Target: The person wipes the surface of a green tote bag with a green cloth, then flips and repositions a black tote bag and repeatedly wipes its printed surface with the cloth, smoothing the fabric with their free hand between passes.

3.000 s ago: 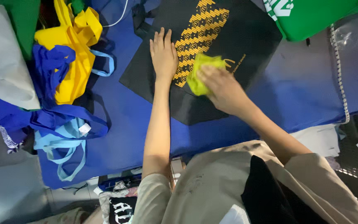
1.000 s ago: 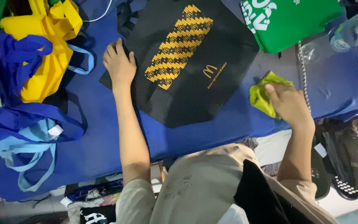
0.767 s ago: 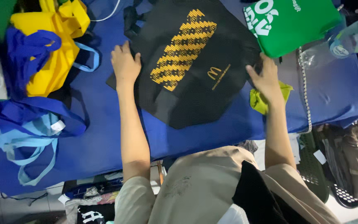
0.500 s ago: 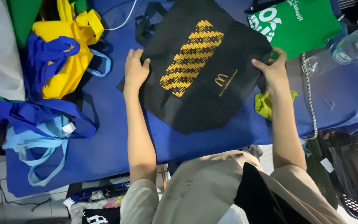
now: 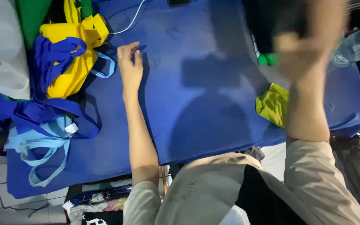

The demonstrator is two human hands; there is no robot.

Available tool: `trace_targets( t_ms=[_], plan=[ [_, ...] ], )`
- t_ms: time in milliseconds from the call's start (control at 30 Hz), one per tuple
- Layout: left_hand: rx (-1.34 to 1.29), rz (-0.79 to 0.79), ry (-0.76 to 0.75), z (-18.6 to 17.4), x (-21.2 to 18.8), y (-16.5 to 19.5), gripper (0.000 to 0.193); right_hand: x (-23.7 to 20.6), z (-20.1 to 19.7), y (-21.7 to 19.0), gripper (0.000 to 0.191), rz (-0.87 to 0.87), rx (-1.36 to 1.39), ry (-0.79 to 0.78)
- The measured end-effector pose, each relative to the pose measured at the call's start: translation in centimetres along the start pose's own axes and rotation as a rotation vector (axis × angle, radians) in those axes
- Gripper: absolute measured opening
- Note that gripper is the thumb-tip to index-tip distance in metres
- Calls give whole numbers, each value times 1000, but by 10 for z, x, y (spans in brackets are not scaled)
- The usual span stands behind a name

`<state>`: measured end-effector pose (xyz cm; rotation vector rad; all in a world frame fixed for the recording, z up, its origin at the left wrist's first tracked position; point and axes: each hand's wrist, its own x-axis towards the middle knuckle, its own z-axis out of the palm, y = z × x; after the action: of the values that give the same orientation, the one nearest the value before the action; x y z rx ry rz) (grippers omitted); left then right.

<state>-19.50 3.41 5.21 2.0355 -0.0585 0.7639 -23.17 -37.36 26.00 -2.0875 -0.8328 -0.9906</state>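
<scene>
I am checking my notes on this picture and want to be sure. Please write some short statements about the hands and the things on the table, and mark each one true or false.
1. The left hand lies flat and open on the blue table cover. True.
2. The right hand rests on the table. False: it is raised and blurred, with something dark at it.
3. A lime-green cloth lies near the table's right edge. True.
4. The yellow bag lies under the right forearm. False: it lies left of the left hand, among blue bags.
5. A white cable runs across the top of the table. True.
</scene>
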Motion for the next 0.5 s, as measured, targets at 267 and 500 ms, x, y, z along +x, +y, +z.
trace_targets(
  t_ms=[267, 500],
  plan=[
    [-22, -63, 210, -32, 5, -39, 19, -65, 116, -59, 62, -338, 95, -555],
    [-205, -181, 105, -39, 1, -37, 29, -183, 141, -73, 74, -102, 100, -866]
  ],
)
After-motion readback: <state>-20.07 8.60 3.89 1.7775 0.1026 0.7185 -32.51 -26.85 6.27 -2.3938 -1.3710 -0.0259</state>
